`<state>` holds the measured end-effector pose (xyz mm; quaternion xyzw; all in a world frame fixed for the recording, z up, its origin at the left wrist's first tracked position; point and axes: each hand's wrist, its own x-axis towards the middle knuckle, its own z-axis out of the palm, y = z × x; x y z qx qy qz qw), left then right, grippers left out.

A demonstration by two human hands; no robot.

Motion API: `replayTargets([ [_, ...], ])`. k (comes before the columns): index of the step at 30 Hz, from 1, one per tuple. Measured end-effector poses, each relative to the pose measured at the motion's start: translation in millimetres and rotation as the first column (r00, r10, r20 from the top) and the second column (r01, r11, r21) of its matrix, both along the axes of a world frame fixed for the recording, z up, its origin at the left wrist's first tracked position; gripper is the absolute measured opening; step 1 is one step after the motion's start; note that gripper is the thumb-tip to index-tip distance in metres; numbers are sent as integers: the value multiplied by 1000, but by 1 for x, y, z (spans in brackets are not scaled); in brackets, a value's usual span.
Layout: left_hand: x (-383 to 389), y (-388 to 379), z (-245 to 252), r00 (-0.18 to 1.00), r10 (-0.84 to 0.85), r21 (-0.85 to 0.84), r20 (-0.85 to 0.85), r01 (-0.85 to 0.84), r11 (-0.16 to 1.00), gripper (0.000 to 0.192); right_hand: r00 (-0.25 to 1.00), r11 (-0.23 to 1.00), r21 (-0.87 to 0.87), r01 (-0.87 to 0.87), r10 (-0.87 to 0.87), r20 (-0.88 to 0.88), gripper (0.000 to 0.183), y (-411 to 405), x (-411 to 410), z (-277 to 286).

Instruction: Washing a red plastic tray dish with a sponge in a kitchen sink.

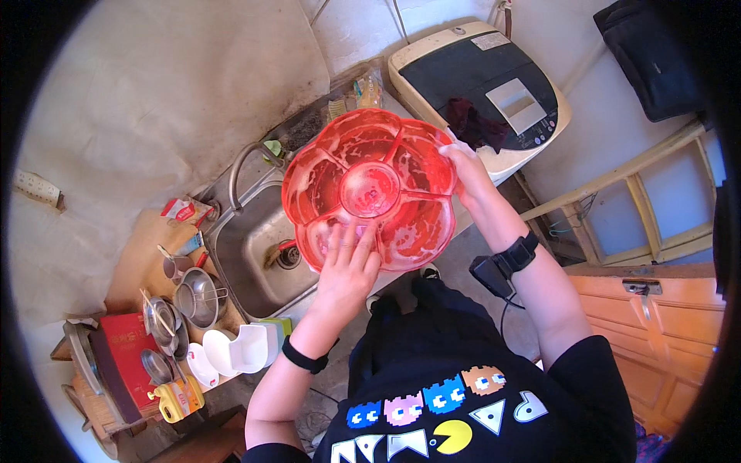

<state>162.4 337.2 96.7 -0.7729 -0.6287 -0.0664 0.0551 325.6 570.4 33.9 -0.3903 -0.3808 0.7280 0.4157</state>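
Observation:
A red plastic compartment tray (370, 191), flower-shaped with a round centre well, is held up over the right edge of the stainless steel sink (255, 249). White suds streak its inside. My right hand (468, 168) grips its right rim, with some foam near the fingers. My left hand (350, 266) lies with spread fingers in a front compartment, over something pinkish that is mostly hidden. Below, a red-handled brush (278, 252) rests by the sink drain, and the curved faucet (236, 173) stands behind the basin.
Left of the sink are a steel pot (200, 298), white containers (249, 348), a yellow jug (178, 398) and a red box (124, 353). A washing machine (463, 75) with a dark cloth (474, 124) stands at the back right. A wooden door (654, 341) is at the right.

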Motion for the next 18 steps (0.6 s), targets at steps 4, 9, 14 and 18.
replayTargets([
  [4,3,11,6,945,53,-90,322,-25,996,25,996,999,23,-44,42,80,63,20,-4,-3],
  [9,-14,23,15,468,361,-245,806,-291,925,23,993,996,-88,-13,3,-119,35,12,-23,29],
  [14,-13,30,25,41,419,-395,907,-256,882,12,997,650,758,63,-77,-17,42,-22,-51,54],
  [18,-15,33,14,242,385,-267,891,-407,874,20,898,81,940,-332,-279,341,28,-90,-64,73],
])
